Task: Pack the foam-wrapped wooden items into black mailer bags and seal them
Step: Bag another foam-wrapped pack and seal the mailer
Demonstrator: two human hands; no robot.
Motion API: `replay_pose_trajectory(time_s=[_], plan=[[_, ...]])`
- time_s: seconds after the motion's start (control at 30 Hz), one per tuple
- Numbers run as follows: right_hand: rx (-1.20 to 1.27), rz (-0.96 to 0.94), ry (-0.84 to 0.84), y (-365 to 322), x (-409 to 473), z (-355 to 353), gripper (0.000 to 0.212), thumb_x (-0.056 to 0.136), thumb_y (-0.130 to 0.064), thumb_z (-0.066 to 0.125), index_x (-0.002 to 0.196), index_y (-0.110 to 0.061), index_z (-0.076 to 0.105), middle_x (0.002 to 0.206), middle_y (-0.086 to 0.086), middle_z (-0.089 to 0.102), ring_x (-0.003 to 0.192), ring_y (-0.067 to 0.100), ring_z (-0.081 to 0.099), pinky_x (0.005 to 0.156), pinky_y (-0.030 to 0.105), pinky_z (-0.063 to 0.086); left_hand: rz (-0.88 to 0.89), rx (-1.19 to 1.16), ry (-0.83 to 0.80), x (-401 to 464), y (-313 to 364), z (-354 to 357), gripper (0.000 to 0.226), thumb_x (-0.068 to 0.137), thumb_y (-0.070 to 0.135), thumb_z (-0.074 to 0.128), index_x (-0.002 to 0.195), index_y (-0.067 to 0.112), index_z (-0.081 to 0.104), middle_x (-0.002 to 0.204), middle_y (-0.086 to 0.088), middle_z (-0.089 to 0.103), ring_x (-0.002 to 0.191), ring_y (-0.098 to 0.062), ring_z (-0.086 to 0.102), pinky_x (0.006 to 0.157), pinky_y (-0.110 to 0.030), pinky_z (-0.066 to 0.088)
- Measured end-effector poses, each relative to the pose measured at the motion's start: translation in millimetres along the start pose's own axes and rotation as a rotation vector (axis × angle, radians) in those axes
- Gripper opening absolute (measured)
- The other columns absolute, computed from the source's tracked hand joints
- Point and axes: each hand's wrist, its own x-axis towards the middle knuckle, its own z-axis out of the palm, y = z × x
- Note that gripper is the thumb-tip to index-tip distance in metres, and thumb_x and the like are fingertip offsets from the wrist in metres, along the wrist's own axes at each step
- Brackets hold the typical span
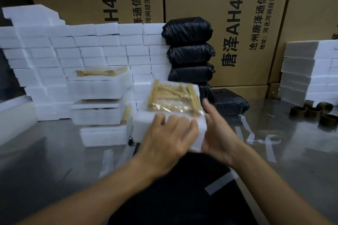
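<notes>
A white foam block [146, 120] carries a clear packet of wooden sticks [173, 97] on top, tilted up above the table's middle. My left hand [168, 137] grips the block's near edge, fingers curled over it. My right hand [217, 133] holds its right side, with the forefinger stretched up along the foam. Below my hands a flat black mailer bag [182, 188] lies on the table, a strip of clear tape [219, 184] on it. Several sealed black parcels [190, 51] are stacked at the back; another [232, 104] lies flat beside them.
More foam blocks with wooden packets [102, 97] are stacked at the left, before a wall of plain white foam [73, 51]. A second foam stack [311, 73] stands at the right with several dark tape cores [311, 111] near it. Tape strips [263, 139] lie on the table. Cardboard boxes [237, 5] fill the back.
</notes>
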Motion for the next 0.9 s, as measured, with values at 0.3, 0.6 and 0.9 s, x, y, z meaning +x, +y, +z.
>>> replay_pose_trajectory(time_s=[0.3,0.6,0.9], plan=[[0.086,0.033,0.129,47,1,-24,0.055,0.084,-0.052,0.057,0.112,-0.008,0.075,0.111,0.018,0.072,0.092,0.027,0.071,0.077,0.034,0.058,0.035,-0.221,-0.172,-51,48,20,0.030,0.080,0.019,0.071,0.107,0.014,0.060,0.101,-0.008,0.063,0.087,-0.025,0.058,0.079,-0.039,0.046],[0.214,-0.057,0.193,55,-4,-29,0.057,0.095,-0.050,0.046,0.135,-0.013,0.061,0.127,0.016,0.068,0.109,0.031,0.068,0.083,0.040,0.058,-0.394,-0.548,-0.550,-88,36,16,0.021,0.085,0.039,0.068,0.076,0.021,0.062,0.066,0.014,0.051,0.066,-0.009,0.045,0.074,-0.033,0.037],[0.404,-0.117,0.199,46,-45,-66,0.047,0.084,-0.054,0.062,0.111,-0.018,0.078,0.125,0.012,0.069,0.102,0.031,0.070,0.085,0.047,0.057,-0.487,-0.954,-1.148,-106,19,4,0.101,0.047,0.098,0.054,0.138,0.058,0.032,0.146,0.026,0.019,0.138,-0.009,0.012,0.118,-0.040,0.014]])
